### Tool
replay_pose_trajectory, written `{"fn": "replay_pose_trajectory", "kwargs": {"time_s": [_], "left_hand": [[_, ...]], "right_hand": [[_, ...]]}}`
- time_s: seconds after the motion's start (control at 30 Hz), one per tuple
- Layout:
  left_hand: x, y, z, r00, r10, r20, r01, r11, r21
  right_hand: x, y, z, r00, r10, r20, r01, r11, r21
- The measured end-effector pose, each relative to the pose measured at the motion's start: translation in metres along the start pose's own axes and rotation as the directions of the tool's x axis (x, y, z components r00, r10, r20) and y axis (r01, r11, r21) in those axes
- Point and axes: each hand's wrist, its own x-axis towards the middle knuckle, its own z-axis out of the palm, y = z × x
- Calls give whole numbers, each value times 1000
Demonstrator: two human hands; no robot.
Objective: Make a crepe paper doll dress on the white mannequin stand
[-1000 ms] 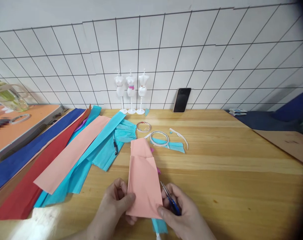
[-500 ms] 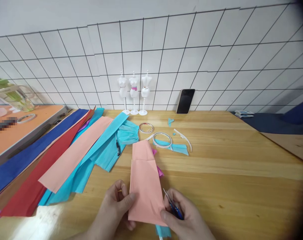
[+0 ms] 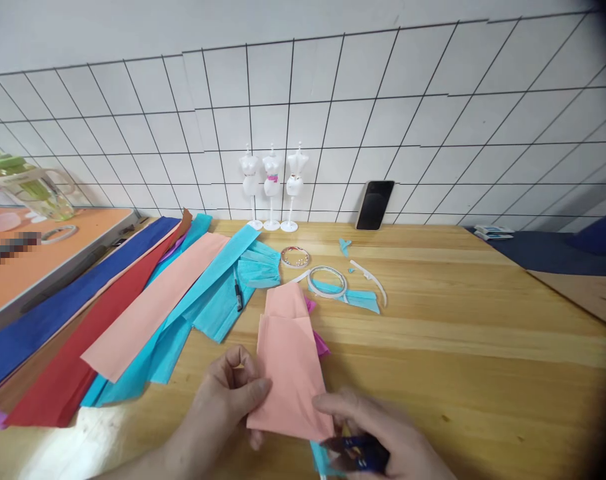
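A folded strip of peach crepe paper (image 3: pixel 289 373) lies in front of me, pointing away across the table. My left hand (image 3: pixel 233 390) pinches its left edge between thumb and fingers. At the lower right corner, my right hand (image 3: pixel 377 433) holds small dark blue scissors (image 3: pixel 360 453), blurred by motion; whether their blades are apart cannot be made out. The right index finger touches the paper's right edge. Pink-purple paper (image 3: pixel 321 343) peeks out from under the peach piece on its right. A bit of turquoise paper (image 3: pixel 320 459) shows below the near edge.
Long strips of blue, red (image 3: pixel 83 373), peach and turquoise paper fan out on the left. A black pen (image 3: pixel 238 293) lies on them. Beyond are a tape roll (image 3: pixel 327 283), a ring of beads (image 3: pixel 295 257), three white mini dress forms (image 3: pixel 271 187) and a leaning phone (image 3: pixel 375 205).
The scissors have turned in my right hand and moved down to the paper's near right corner. My right index finger now extends over the paper. The left hand keeps its pinch.
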Motion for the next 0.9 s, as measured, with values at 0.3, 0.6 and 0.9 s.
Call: {"fn": "replay_pose_trajectory", "kwargs": {"time_s": [0.3,0.6,0.9], "left_hand": [[0,62,6,948,243,206,-287,932,220],[7,122,29,689,600,407,-722,518,458],[41,121,40,878,153,454,-308,906,289]], "right_hand": [[46,-58,-31,852,-448,-269,432,894,-119],[69,-85,-27,949,-119,-292,263,810,524],[83,-80,-43,980,-99,-171,181,800,573]]}}
